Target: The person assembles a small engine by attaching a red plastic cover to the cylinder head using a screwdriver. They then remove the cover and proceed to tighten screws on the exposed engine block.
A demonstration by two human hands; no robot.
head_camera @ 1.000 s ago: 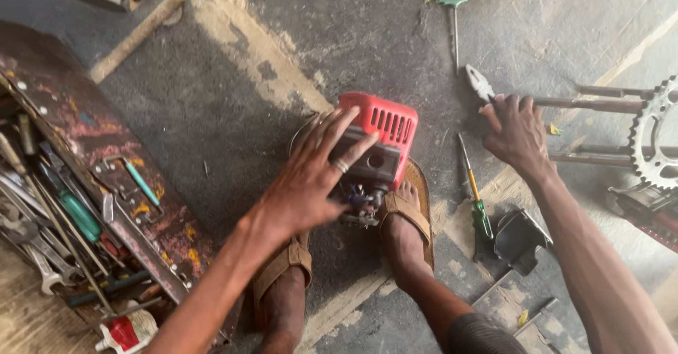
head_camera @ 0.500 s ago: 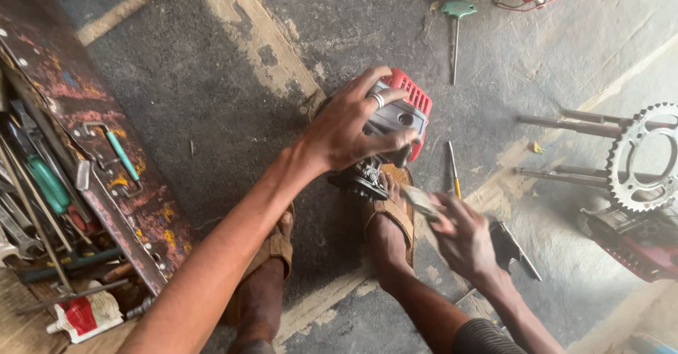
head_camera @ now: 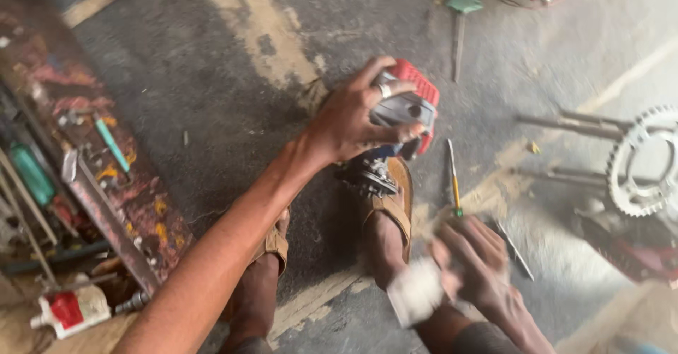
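My left hand [head_camera: 357, 117] grips the top of a small engine with a red cover [head_camera: 418, 100], which stands on the concrete floor and leans against my sandalled right foot [head_camera: 390, 202]. Nearer to me, my right hand [head_camera: 474, 262] is blurred by motion, its fingers curled on a pale object [head_camera: 415, 292] that is too smeared to identify. A thin screwdriver with a green and yellow handle [head_camera: 453, 177] lies on the floor just beyond that hand.
A worn, paint-stained toolbox [head_camera: 106, 184] full of hand tools fills the left side, with a red and white bottle [head_camera: 69, 312] at its near end. A toothed sprocket [head_camera: 639, 160] and metal rods lie at right, a green-handled T-tool [head_camera: 461, 12] farther off.
My right hand has drawn back from the far right towards my knee with the pale object. My left hand has shifted its grip on the engine, which is now tipped.
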